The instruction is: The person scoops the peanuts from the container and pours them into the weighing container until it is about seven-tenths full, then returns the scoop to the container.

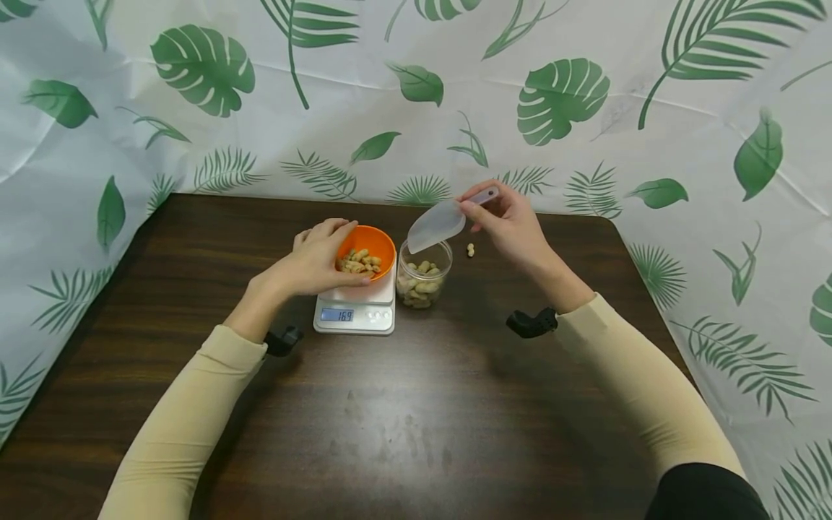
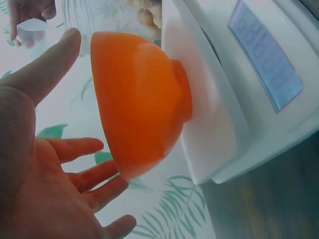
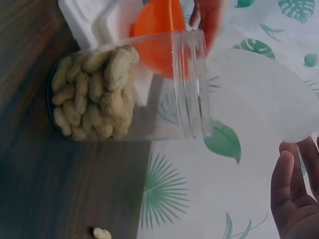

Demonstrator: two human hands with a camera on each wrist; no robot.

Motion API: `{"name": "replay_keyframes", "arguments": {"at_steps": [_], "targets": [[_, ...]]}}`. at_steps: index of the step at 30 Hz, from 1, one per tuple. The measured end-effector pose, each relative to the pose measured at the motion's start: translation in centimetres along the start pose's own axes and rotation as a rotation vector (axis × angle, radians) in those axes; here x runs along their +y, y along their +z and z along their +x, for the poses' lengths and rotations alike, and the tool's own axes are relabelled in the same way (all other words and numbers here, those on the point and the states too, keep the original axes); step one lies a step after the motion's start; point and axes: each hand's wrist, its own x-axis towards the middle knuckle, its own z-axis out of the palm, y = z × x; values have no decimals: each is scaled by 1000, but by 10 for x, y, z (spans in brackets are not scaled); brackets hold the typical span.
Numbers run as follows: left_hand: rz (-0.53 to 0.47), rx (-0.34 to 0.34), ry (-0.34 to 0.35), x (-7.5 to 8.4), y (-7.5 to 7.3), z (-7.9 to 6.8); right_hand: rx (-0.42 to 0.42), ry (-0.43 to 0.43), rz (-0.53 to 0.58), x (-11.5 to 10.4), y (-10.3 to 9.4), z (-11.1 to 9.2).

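An orange bowl [image 1: 388, 249] with peanuts in it stands on a white kitchen scale [image 1: 328, 326], whose display reads 16.9. My left hand [image 1: 316, 258] spans the bowl, thumb and fingers spread at its rim; in the left wrist view the fingers [image 2: 97, 177] look straight and loose, and the thumb lies beside the rim. By its handle, my right hand [image 1: 510, 220] pinches a translucent scoop [image 1: 437, 225], tilted with its blade over a clear jar [image 1: 424, 278]. Peanuts [image 3: 94, 94] fill the lower part of the jar. The scoop looks bare.
A single peanut [image 1: 471, 250] lies on the dark wooden table [image 1: 403, 433], right of the jar. Behind the table hangs a white cloth [image 1: 455, 108] printed with green leaves. The jar and scale stand close together.
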Motion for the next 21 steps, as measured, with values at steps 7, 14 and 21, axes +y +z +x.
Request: {"name": "replay_keyframes", "arguments": {"at_steps": [7,14,21], "targets": [[-5,5,30,7,0,0,1,49,-48,0,-4,1],[5,1,68,16,4,5,-35,56,-152,0,0,3],[10,9,84,21,11,12,-95,24,-263,-1,4,2]]}}
